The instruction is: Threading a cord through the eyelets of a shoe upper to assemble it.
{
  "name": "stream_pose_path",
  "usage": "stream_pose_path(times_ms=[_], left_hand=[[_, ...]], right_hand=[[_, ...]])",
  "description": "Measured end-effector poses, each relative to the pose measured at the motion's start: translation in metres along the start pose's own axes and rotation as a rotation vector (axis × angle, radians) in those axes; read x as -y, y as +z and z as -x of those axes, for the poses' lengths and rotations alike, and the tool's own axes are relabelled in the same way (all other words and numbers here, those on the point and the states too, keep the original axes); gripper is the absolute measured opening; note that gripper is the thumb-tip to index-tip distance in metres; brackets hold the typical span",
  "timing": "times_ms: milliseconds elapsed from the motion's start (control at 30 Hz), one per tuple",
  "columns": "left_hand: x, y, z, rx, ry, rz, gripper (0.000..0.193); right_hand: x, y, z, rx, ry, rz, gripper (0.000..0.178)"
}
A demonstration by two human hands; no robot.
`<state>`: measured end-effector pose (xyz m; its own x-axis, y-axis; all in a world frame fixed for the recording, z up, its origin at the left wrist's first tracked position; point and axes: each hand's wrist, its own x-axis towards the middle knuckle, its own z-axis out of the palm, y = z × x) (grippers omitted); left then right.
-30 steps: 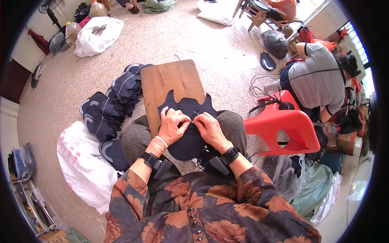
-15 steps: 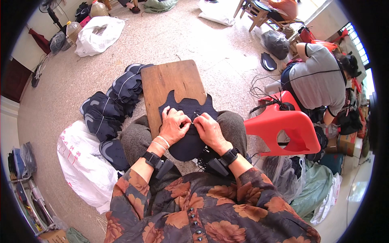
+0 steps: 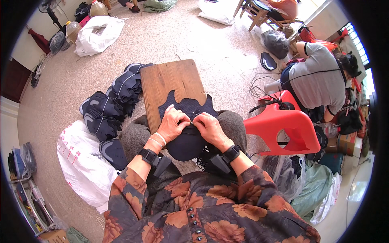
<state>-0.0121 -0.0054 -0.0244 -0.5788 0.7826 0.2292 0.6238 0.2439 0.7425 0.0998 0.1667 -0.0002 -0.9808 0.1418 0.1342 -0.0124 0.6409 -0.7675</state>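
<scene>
A dark navy fabric piece shaped like a shoe upper (image 3: 188, 106) lies over my lap and the near end of a wooden board (image 3: 172, 77). Its two pointed tips face away from me, and its rounded part (image 3: 185, 146) hangs toward me. My left hand (image 3: 175, 123) is closed in a pinch at the middle of the piece. Right beside it, my right hand (image 3: 208, 127) pinches too, the fingertips of both nearly meeting. Whatever small bit lies between the fingertips is too tiny to make out. Dark strands hang below my right wrist.
Tied bundles of dark pieces (image 3: 115, 93) lie on the floor at left, above a white sack (image 3: 83, 162). A red plastic stool (image 3: 296, 133) stands close on my right. Beyond it bends a person in a grey shirt (image 3: 318, 77). Plastic bags (image 3: 312, 186) lie at lower right.
My left hand and forearm have shifted slightly, and the rounded part of the piece looks a little more bunched under my fingers. Both pinches stay at the same spot.
</scene>
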Motion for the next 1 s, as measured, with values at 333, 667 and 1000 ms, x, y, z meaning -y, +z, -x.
stream_pose_path(times_ms=[333,667,1000], left_hand=[[0.000,-0.002,-0.006,-0.057,0.090,-0.068,0.010],[0.002,0.005,0.002,-0.032,0.055,-0.151,0.011],[-0.005,0.004,0.004,0.016,0.053,-0.145,0.010]], right_hand=[[0.002,0.006,-0.004,-0.096,-0.067,0.032,0.007],[0.017,0.006,0.005,-0.107,-0.158,0.215,0.003],[0.005,-0.009,-0.009,0.108,0.113,-0.025,0.009]])
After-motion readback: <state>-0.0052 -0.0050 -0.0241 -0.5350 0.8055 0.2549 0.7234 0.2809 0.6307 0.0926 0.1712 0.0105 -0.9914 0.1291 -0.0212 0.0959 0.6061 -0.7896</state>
